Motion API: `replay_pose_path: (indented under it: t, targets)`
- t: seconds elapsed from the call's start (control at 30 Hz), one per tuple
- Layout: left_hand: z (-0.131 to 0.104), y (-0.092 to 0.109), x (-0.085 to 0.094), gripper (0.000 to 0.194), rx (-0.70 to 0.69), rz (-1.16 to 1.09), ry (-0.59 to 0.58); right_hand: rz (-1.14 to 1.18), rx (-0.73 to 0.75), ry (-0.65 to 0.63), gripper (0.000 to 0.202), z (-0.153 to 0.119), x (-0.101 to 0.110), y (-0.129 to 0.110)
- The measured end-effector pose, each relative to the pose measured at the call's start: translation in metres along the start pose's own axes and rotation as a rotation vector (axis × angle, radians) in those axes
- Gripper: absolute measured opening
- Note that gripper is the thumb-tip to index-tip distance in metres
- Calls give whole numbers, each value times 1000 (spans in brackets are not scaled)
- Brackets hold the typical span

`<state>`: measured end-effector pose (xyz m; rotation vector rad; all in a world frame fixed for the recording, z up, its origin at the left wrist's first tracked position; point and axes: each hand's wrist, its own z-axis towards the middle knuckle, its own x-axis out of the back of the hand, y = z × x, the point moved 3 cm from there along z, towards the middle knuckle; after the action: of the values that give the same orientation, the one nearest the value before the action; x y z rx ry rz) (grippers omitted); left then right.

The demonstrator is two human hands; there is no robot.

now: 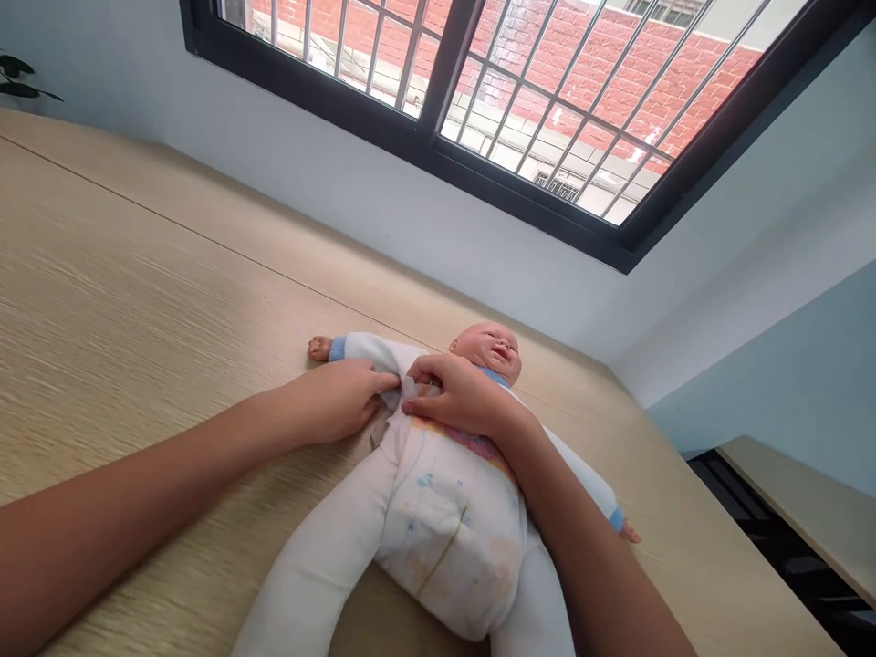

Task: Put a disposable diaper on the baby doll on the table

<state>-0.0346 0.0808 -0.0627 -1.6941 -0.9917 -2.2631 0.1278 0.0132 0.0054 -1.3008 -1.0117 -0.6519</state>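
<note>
A baby doll (489, 347) lies on its back on the table, in a white suit with blue cuffs. Around its hips and belly is a white diaper (452, 520) with a printed front and a yellow-green line down the middle. My left hand (342, 397) is closed at the diaper's side edge, by the doll's waist, its fingertips pressed into the white material. Across the doll's chest, my right hand (465, 388) pinches a whitish diaper tab (411, 388) between thumb and fingers, close to my left fingertips. My right forearm hides part of the doll's side.
The light wood table (137, 301) has a seam running across it and meets the wall behind. Above is a barred window (438, 137) with a dark frame. A plant's leaves (20, 82) show at far left, and a dark shelf-like unit (787, 538) stands lower right.
</note>
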Motion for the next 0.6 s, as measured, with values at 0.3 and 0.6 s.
replay_pose_path:
  t: [0.3, 0.6]
  targets:
    - [12, -5, -12, 44, 21, 113, -23, 42, 64, -19, 21, 2, 3, 10]
    - [30, -6, -15, 21, 206, -173, 96, 60, 20, -18, 19, 4, 1, 7]
